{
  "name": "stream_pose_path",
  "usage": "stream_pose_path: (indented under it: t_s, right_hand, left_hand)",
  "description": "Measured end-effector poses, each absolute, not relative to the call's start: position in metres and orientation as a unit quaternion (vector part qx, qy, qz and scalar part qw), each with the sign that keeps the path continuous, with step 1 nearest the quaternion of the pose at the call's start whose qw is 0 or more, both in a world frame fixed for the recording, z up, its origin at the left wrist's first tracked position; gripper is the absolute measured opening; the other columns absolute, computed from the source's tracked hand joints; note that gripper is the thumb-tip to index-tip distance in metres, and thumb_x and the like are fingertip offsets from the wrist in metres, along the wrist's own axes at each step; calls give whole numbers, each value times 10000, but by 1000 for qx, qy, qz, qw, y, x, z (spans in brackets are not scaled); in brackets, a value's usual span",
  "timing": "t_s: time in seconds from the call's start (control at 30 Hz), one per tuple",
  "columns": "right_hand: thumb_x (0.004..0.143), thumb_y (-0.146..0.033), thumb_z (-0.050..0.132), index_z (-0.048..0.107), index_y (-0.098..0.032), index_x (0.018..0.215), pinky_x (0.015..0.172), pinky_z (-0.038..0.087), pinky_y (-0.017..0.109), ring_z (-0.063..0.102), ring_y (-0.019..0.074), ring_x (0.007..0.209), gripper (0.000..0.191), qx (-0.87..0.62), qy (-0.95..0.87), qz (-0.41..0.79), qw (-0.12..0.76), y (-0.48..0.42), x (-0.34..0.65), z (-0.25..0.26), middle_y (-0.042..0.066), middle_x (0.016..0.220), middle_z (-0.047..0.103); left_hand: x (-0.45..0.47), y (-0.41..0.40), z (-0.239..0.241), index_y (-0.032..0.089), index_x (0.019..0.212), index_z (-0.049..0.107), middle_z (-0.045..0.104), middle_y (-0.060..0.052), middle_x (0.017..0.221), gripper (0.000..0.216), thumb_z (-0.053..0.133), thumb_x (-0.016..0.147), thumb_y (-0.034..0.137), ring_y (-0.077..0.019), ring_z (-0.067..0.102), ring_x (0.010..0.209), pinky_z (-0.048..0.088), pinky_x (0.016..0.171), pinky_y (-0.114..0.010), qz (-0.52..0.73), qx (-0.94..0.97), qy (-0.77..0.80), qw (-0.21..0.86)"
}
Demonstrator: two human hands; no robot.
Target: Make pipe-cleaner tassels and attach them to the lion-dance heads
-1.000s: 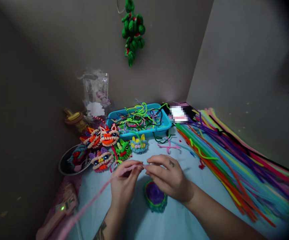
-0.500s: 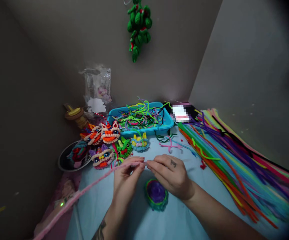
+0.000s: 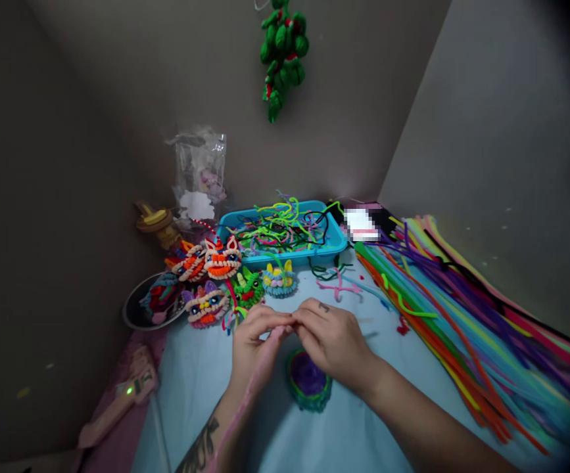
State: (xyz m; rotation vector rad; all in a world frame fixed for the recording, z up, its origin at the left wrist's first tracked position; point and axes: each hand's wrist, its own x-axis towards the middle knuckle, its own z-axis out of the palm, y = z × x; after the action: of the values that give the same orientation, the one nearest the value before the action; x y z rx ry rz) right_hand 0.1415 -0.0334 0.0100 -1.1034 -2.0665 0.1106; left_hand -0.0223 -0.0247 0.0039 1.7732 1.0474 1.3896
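A pink pipe cleaner (image 3: pixel 248 393) runs from my fingertips down along my left forearm. My left hand (image 3: pixel 259 341) pinches it near its upper end. Fingertip to fingertip with it, my right hand (image 3: pixel 331 335) is closed in a pinch at the same end; the tip itself is hidden by the fingers. Below the hands a round piece of coiled pipe cleaner (image 3: pixel 309 381), purple inside with a green and teal rim, lies on the light blue cloth (image 3: pixel 354 433).
Several lion-head figures (image 3: pixel 223 259) stand at the back left beside a metal bowl (image 3: pixel 129 314). A blue tray (image 3: pixel 285 256) holds tangled offcuts. Long pipe cleaners (image 3: pixel 462 328) spread along the right. A pink glue gun (image 3: pixel 139 381) lies at left.
The pink pipe cleaner's tail has swung from the far left to lie along my left forearm, uncovering the glue gun. My hands have drawn closer together. The view has shifted slightly left.
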Motion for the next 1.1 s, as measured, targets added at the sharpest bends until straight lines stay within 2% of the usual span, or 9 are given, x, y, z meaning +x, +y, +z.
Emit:
stream_pose_path:
  t_s: [0.13, 0.27, 0.37, 0.5, 0.63, 0.8, 0.93, 1.1]
  right_hand:
    - [894, -144, 471, 640, -179, 882, 637, 423, 259, 623, 159, 709, 172, -475, -777, 17, 414, -33, 141, 5, 48, 810, 648]
    - [904, -168, 510, 632, -183, 906, 679, 435, 268, 628, 169, 753, 123, -508, -737, -15, 445, -33, 138, -2, 45, 836, 653]
    - [907, -188, 532, 629, -184, 915, 685, 444, 268, 629, 170, 759, 98, -521, -717, -26, 462, -33, 137, -4, 47, 835, 656]
    - [906, -180, 527, 618, -185, 914, 695, 464, 268, 634, 169, 769, 91, -517, -698, -1, 495, -34, 136, -1, 52, 839, 660]
    - [910, -206, 504, 607, -197, 879, 713, 487, 283, 626, 175, 795, 108, -510, -660, 104, 542, -34, 134, 2, 50, 834, 640]
    - [892, -330, 532, 601, -191, 820, 626, 485, 258, 593, 158, 705, 171, -497, -553, 329, 582, -33, 132, 5, 31, 775, 625]
    - [863, -423, 559, 595, -174, 795, 583, 453, 230, 540, 125, 623, 261, -434, -521, 492, 546, -32, 136, 13, -9, 668, 569]
    - [812, -525, 600, 585, -164, 762, 526, 384, 211, 434, 93, 559, 364, -380, -546, 571, 480, -34, 143, 23, -32, 620, 494]
  left_hand:
    - [-20, -23, 5, 257, 848, 761, 721, -43, 836, 113, 683, 782, 210, -179, 650, 796, 498, 773, -317, 514, 705, 406, 271]
    - [-18, -26, 5, 275, 896, 747, 699, -56, 1001, 158, 721, 747, 232, -214, 618, 960, 487, 863, -377, 530, 712, 429, 170]
    - [-18, -29, 5, 281, 892, 741, 703, -39, 932, 159, 708, 758, 202, -206, 611, 949, 472, 894, -393, 552, 707, 423, 128]
    - [-16, -32, 5, 255, 861, 737, 729, -24, 805, 120, 682, 781, 185, -182, 652, 817, 506, 834, -371, 570, 686, 414, 184]
    - [-10, -34, 0, 234, 794, 739, 744, -33, 786, 81, 724, 732, 184, -178, 674, 776, 531, 783, -346, 597, 631, 424, 257]
    - [-4, -33, -3, 191, 697, 725, 738, -55, 754, 40, 751, 667, 197, -186, 684, 747, 547, 712, -312, 593, 557, 450, 369]
    - [-6, -30, 4, 184, 654, 710, 730, -42, 704, 39, 746, 639, 181, -170, 677, 692, 536, 667, -276, 571, 520, 471, 427]
    - [-14, -27, 11, 180, 621, 698, 715, -33, 660, 61, 733, 662, 208, -164, 653, 655, 516, 651, -270, 519, 531, 482, 465]
